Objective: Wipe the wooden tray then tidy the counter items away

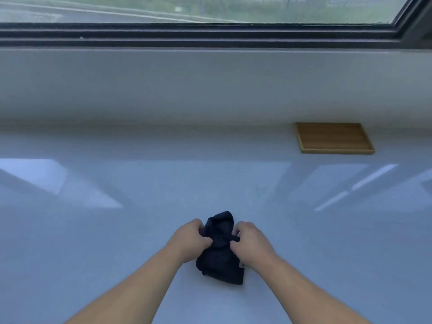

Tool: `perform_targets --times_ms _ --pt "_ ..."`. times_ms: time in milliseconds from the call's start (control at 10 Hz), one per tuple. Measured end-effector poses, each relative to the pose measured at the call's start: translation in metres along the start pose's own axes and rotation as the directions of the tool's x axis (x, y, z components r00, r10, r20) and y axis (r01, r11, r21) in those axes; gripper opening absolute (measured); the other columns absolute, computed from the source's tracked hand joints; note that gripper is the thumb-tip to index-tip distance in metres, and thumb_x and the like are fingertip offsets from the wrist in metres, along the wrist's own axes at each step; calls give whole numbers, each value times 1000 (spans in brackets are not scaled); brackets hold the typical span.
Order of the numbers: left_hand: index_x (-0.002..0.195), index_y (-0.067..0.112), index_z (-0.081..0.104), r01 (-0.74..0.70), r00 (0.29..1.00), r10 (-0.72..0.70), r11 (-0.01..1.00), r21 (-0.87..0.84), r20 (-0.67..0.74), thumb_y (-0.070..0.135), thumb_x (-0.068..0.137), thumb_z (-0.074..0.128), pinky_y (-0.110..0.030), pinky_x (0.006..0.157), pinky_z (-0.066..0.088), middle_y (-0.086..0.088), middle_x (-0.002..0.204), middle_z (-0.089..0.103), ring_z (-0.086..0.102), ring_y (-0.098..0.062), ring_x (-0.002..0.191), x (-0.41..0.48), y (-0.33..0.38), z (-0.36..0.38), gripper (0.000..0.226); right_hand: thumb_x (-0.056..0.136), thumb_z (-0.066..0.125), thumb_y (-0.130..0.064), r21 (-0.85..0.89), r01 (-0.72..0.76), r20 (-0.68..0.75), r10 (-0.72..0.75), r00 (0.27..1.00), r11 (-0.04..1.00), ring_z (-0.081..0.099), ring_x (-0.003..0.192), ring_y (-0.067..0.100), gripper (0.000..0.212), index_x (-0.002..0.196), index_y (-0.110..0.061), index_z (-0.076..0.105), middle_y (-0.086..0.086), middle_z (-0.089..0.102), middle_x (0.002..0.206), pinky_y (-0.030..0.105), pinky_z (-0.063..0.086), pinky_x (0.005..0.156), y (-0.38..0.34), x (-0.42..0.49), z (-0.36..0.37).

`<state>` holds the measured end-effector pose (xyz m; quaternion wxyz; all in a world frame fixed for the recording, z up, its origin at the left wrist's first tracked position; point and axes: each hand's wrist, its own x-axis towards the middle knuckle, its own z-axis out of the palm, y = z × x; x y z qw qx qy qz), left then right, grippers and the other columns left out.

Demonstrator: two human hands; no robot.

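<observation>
Down near the front edge of the glossy white counter [93,242], both bare hands are on a dark navy cloth [221,258], and it's bunched up between them. Left hand [190,240] has its fingers curled tight into the cloth's left side, thumb pinching in at the middle; right hand [251,244] mirrors it on the other side, fingers closed into the fabric, thumb tucked against a fold. So both grips are closed firmly on that one cloth, squeezing it narrow at the waist, with a rounded lump poking up beyond the knuckles and the lower part spreading onto the counter beneath the wrists. A small pale tag shows at the cloth's right edge. Over at the far right, well apart from the hands, the wooden tray [334,137] lies flat against the base of the white wall [163,85], below the dark window frame [187,35].
</observation>
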<state>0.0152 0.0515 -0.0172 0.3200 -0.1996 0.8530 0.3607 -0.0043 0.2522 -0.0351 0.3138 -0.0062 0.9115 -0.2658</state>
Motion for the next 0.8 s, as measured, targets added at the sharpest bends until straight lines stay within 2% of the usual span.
perform_targets --times_ms 100,200,300,400,500,600,700,800 --pt "90 21 54 -32 999 28 992 -120 -32 32 77 64 -43 76 61 -1 89 70 69 -23 80 19 12 -14 20 84 51 -21 92 -3 -51 8 999 996 64 82 21 16 98 -30 51 -4 57 106 38 58 69 -12 18 -21" --pt "92 21 56 -83 996 75 980 -183 -54 35 74 66 -50 80 63 -1 90 71 71 -23 85 44 28 -30 25 86 52 -21 79 -3 -123 13 992 997 62 78 17 15 99 -30 50 -4 62 94 35 52 63 -26 44 -47" --pt "94 23 57 -103 992 83 966 -238 -95 38 74 67 -51 80 63 1 91 72 72 -22 85 70 41 -45 27 90 53 -24 65 7 -172 5 985 998 60 73 13 14 101 -30 48 -7 62 86 32 42 53 -39 81 -68" --pt "95 28 57 -102 985 69 973 -206 -161 39 81 69 -44 76 61 6 92 72 71 -17 83 93 53 -59 22 91 54 -25 5 41 -202 -39 979 999 59 75 15 15 103 -30 47 -9 59 85 32 41 53 -47 112 -80" --pt "98 30 53 -108 969 100 994 -21 -227 42 85 66 -34 66 54 12 93 67 66 -10 81 110 60 -64 23 92 58 -29 -111 102 -232 -125 965 989 58 91 22 24 114 -26 51 -6 58 100 35 46 64 -45 129 -80" --pt "125 31 50 -108 939 161 977 184 -303 49 83 66 -35 71 51 13 119 61 61 -14 100 111 66 -63 48 92 60 -41 -338 149 -211 -229 950 929 55 107 27 42 128 -20 52 3 60 121 40 52 81 -38 132 -79" --pt "149 29 41 -125 867 329 871 474 -376 68 83 59 -41 103 44 5 155 45 43 -23 137 111 71 -64 78 95 49 -59 -493 167 -212 -304 929 854 41 138 33 68 151 -22 39 7 48 152 45 40 111 -32 135 -87" --pt "161 33 24 -96 845 359 832 546 -398 88 81 37 -50 124 16 3 172 17 16 -25 156 102 88 -75 98 92 27 -75 -474 153 -239 -294 925 867 6 158 35 85 163 -29 16 6 17 172 56 9 127 -40 125 -109"
